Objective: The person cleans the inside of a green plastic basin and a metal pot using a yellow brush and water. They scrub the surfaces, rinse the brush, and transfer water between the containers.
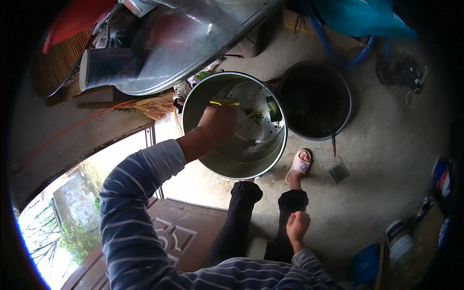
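Note:
In front of me stands a large round metal pot (246, 148), its open top facing me. My left hand (217, 123) reaches into its mouth, blurred, and grips a yellow-edged object (224, 103) mostly hidden by the fingers. Dark green scraps (253, 114) lie scattered on the pot's bottom. Near its right wall is a dark green flat piece (274, 109). My right hand (298, 225) rests by my right knee, fingers curled in, with nothing visible in it.
A dark round tub (314, 101) touches or nearly touches the pot's right side, a stick at its rim. Beyond lie a large metal basin (181, 40) and a straw broom (156, 105). A square pad (339, 172) lies on the concrete floor; an open doorway is at left.

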The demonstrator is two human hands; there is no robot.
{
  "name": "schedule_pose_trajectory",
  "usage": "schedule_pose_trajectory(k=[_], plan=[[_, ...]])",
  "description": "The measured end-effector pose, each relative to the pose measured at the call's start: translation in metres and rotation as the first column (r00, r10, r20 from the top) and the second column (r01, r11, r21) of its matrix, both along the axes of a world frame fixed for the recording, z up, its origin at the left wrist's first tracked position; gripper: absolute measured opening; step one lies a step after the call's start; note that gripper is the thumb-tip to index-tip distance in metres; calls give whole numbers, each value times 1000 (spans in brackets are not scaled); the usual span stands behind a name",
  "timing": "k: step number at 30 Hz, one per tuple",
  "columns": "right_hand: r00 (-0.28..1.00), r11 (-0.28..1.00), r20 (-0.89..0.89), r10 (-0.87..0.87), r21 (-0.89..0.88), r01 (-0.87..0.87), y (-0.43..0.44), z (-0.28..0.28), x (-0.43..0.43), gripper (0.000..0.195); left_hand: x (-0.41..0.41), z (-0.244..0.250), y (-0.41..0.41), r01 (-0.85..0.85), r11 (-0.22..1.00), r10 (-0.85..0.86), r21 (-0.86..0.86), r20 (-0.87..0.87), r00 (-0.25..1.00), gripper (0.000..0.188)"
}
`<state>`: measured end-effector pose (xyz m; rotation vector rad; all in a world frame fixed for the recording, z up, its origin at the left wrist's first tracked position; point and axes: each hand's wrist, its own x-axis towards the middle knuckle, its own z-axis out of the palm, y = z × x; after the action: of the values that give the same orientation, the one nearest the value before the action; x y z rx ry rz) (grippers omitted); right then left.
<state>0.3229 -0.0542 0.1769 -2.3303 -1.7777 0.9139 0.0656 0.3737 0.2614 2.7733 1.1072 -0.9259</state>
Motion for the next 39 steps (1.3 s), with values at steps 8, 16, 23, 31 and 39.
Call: schedule_pose_trajectory(k=[8, 16, 23, 31, 39], plan=[[996, 996, -18, -90, -2, 90, -1, 4, -4, 15, 5, -14, 7, 152, 949, -185, -276, -98, 978, 8], [992, 992, -40, -122, 37, 123, -7, 3, -5, 14, -26, -62, -58, -79, 859, 189, -506, 170, 967, 19], [993, 992, -24, -119, 44, 120, -14, -1, -5, 14, 0, -53, 4, -308, 811, 193, -497, -270, 943, 13], [993, 991, 11, -118, 72, 117, -17, -4, -6, 15, 7, -78, 27, -452, 731, 572, -512, 98, 814, 18], [994, 989, -27, -108, 100, 110, -17, -4, -8, 14, -40, -170, -45, -46, 900, 74, -434, 48, 996, 19]])
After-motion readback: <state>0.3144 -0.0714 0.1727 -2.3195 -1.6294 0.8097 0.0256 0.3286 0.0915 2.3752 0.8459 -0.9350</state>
